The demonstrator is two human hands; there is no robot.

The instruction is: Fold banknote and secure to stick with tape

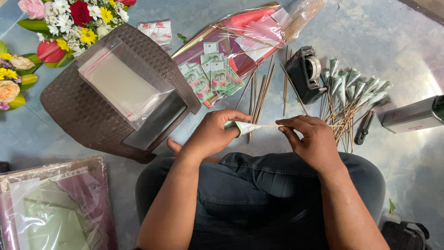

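Over the lap, the left hand [210, 134] closes around a rolled banknote cone [244, 127]; the right hand [314, 141] pinches its wooden skewer [270, 125]. Beyond the grip lie loose banknotes [210, 76] and a tape dispenser [306, 74]; finished cones on sticks [351, 92] lie right.

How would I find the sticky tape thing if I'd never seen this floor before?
Start at the person's right hand pinching a thin wooden stick, then look up past it on the blue-grey floor. Between the loose bare wooden sticks and the heap of sticks tipped with rolled green-paper cones sits the black tape dispenser. It alone is chunky and black, holding a pale round roll.
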